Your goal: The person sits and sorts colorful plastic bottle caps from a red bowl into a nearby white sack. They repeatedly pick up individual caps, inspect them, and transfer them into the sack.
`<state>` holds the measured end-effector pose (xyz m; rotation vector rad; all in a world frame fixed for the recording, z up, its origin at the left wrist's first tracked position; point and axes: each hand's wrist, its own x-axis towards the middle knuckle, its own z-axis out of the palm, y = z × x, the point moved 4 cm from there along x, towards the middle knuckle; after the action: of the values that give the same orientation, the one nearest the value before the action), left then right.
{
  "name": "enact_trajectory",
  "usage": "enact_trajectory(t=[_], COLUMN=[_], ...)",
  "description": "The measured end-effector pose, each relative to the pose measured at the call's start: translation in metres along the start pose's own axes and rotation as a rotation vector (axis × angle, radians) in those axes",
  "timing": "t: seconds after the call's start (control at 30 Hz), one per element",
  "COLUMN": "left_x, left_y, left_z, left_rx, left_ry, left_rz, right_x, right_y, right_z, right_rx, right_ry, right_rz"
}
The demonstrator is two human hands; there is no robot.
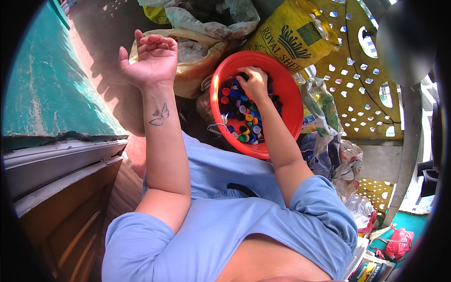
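A round red plastic basin (291,102) stands before me, its floor partly covered with plastic bottle caps (243,107) in blue, black, red, white and other colours. Inside it, my right hand (254,83) reaches down onto the caps near the far side, fingers curled; whether it grips any is hidden. My left hand (151,61) is raised palm up to the left of the basin, fingers loosely bent, with nothing in it. Just behind that hand is an open woven sack (190,79) with clear plastic inside.
More sacks stand beyond: a whitish one (211,30) and a yellow printed one (282,38). Crumpled plastic bags (320,105) lie right of the basin, beside a perforated yellow panel (356,77). A green wall (53,88) and a brown wooden door (70,218) are at left.
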<state>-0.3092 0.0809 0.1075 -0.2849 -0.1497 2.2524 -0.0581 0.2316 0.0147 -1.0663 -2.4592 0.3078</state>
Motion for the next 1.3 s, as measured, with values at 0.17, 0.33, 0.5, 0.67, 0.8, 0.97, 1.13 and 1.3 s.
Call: enact_trajectory(t=[0.17,0.33,0.5,0.67,0.8,0.97,1.13,1.3], left_x=[0.003,0.002,0.002,0.002,0.003,0.003,0.003,0.004], left_y=[-0.011,-0.017,-0.016,-0.010,-0.016,-0.015,-0.018,-0.018], left_z=[-0.003,-0.004,-0.003,-0.003,-0.003,-0.004,-0.006,-0.006], left_rx=[0.012,0.026,0.011,0.010,0.033,0.006,0.008,0.003], left_ry=[0.005,-0.010,-0.014,-0.037,-0.022,-0.038,-0.037,-0.043], left_rz=[-0.037,-0.072,-0.077,-0.069,-0.098,-0.093,-0.105,-0.112], right_x=[-0.031,-0.035,-0.036,-0.051,-0.052,-0.047,-0.050,-0.056], right_y=[0.004,-0.001,0.014,0.007,0.018,-0.001,0.006,0.007], right_z=[0.054,0.074,0.077,0.061,0.061,0.050,0.067,0.077], right_rx=[-0.273,-0.394,-0.249,-0.068,-0.125,-0.034,-0.129,-0.247], right_ry=[-0.241,-0.350,-0.270,-0.283,-0.217,-0.337,-0.425,-0.301], right_rz=[-0.009,0.024,0.086,0.005,0.082,0.120,0.142,0.005])
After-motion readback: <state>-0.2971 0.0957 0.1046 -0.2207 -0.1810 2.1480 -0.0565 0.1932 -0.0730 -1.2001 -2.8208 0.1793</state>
